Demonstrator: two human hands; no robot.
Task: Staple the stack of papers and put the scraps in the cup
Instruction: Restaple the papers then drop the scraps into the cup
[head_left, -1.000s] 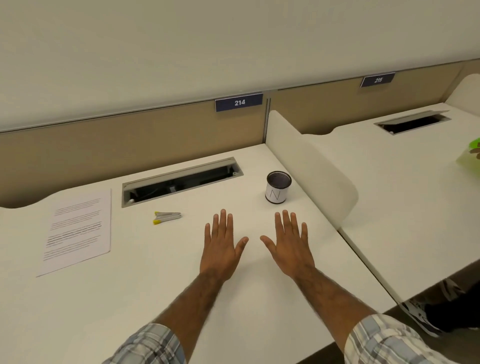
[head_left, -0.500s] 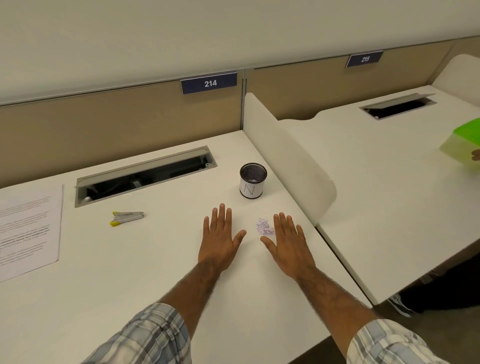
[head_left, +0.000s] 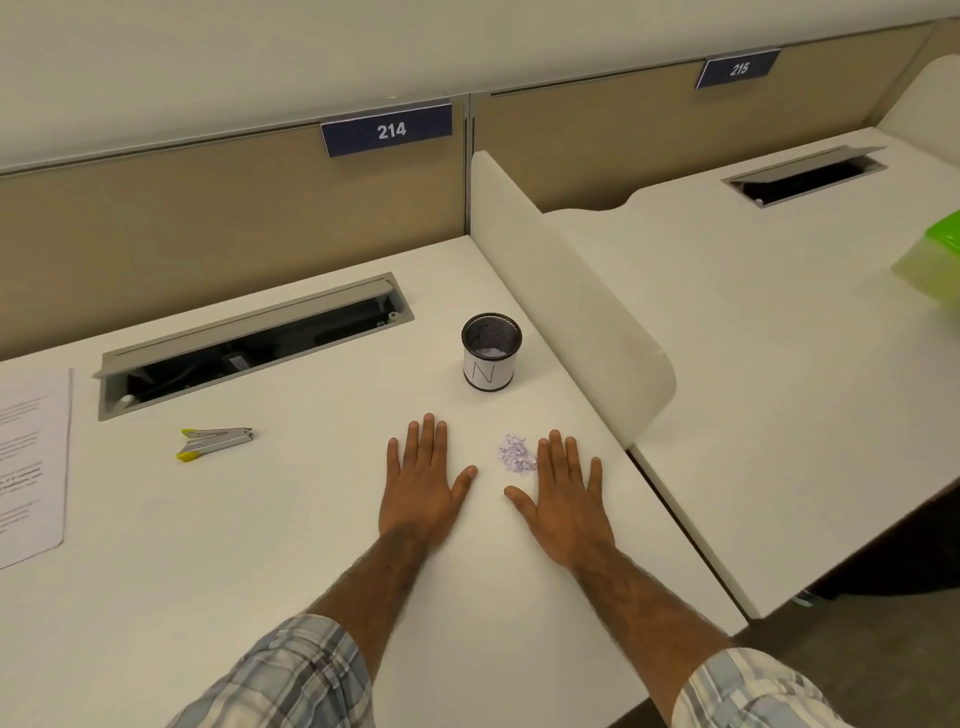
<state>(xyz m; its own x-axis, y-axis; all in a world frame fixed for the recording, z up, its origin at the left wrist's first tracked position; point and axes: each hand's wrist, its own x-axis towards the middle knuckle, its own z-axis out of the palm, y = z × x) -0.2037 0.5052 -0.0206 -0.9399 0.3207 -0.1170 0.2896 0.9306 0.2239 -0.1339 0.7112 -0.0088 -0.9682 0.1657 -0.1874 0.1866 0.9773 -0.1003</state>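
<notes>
Both hands lay flat on the desk (head_left: 260, 545) with fingers spread and nothing held: the left hand (head_left: 422, 486) well apart from the stapler (head_left: 215, 443), the right hand (head_left: 563, 501) with its fingertips just beside the scraps (head_left: 517, 454). The papers (head_left: 28, 467) sat at the far left edge, the cup (head_left: 491, 351) beyond the scraps, something pale already inside. No step looked begun; judging by the layout, either the left hand would need to reach for the papers and stapler, or the right would pinch up the loose scraps, which could scatter easily
</notes>
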